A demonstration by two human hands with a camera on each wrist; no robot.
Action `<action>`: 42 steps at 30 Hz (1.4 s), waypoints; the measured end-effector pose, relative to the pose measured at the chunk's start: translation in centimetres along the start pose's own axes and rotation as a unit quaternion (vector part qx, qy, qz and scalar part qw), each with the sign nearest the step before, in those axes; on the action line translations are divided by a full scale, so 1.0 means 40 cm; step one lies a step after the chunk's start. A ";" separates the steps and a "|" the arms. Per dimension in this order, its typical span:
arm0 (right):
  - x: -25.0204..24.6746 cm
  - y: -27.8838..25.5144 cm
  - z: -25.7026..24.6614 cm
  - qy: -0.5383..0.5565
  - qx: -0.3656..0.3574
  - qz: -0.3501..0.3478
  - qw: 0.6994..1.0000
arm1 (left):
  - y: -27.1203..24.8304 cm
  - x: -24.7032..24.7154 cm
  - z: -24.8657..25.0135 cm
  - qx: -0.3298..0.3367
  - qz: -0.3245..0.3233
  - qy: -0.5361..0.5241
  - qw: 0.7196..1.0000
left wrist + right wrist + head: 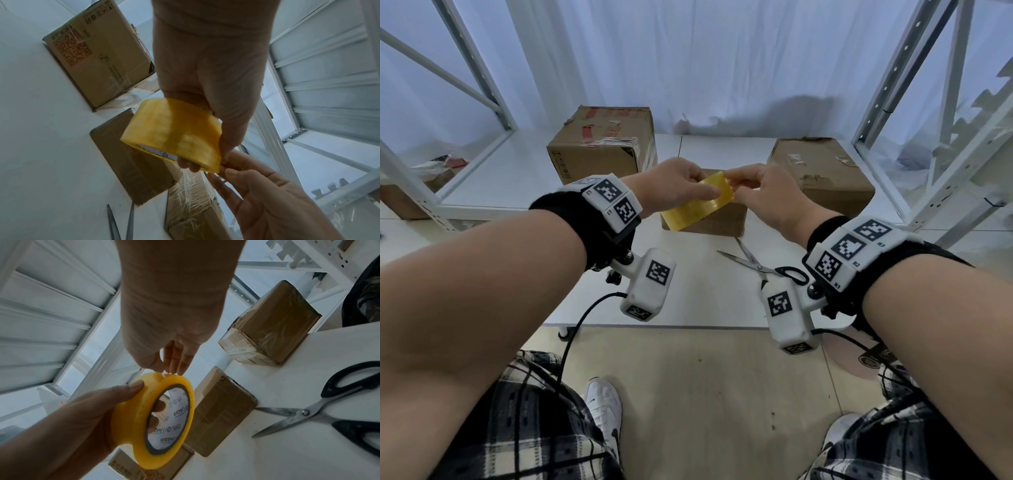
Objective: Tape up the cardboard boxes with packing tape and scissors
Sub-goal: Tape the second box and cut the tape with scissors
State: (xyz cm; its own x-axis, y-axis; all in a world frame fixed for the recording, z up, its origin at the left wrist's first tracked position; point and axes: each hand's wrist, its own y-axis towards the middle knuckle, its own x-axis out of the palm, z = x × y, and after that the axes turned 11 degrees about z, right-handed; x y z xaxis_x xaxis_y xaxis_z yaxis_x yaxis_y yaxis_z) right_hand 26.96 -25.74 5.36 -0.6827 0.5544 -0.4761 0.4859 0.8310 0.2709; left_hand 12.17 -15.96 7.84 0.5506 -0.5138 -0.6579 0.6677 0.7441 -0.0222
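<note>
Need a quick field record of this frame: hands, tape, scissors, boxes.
left hand: grips the yellow tape roll, fingers through its core
right hand: pinches at the roll's outer edge, apparently at the tape end
tape pulled out: no strip visible yet
scissors: lying open on the white table, untouched
cardboard boxes: three on the table; small box right below the roll, left box, right box
</note>
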 end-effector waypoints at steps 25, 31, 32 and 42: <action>-0.006 0.027 0.009 -0.146 -0.082 0.006 0.986 | -0.011 -0.002 0.023 0.007 -0.038 -0.015 0.999; -0.014 0.036 0.010 0.005 0.071 -0.054 0.996 | -0.003 -0.003 0.023 0.005 -0.027 -0.012 1.000; -0.015 0.036 0.011 0.038 0.082 -0.053 0.994 | -0.002 -0.003 0.023 0.003 -0.022 -0.012 1.000; -0.025 0.052 0.023 -0.005 0.003 0.013 1.000 | 0.012 0.001 0.016 -0.023 -0.030 -0.045 0.998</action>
State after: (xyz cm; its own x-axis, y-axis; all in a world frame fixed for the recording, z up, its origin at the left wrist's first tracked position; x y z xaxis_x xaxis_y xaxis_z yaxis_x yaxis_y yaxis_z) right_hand 29.13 -24.61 5.62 -0.6640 0.5751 -0.4779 0.5062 0.8161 0.2787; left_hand 12.83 -15.90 8.27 0.5549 -0.5925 -0.5839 0.6776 0.7291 -0.0960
